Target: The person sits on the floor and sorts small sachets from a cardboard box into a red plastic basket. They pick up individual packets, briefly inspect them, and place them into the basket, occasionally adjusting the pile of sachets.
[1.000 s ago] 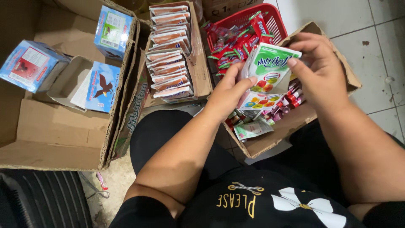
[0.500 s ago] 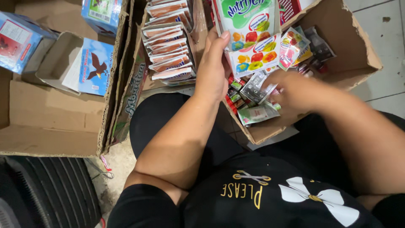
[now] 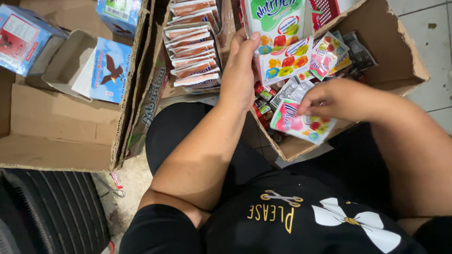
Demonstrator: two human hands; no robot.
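My left hand [image 3: 240, 70] grips a stack of jelly powder sachets [image 3: 278, 37], white and green with fruit pictures, held upright over a brown cardboard box [image 3: 407, 59]. My right hand [image 3: 336, 99] pinches a pink sachet with fruit pictures [image 3: 301, 123] by its top edge, just above the box's near wall. Inside the box lie more small sachets [image 3: 329, 54] and little bottles [image 3: 263, 101], partly hidden by both hands.
A carton of orange and white packets [image 3: 193, 47] stands left of the box. Further left, an open cardboard box [image 3: 56, 136] holds blue cartons with an eagle picture [image 3: 110, 70]. A red basket [image 3: 325, 9] shows at the top. A black tyre [image 3: 52, 211] lies bottom left.
My right hand left the stack, reached down into the box and came up holding a pink sachet. My left hand kept the stack raised.
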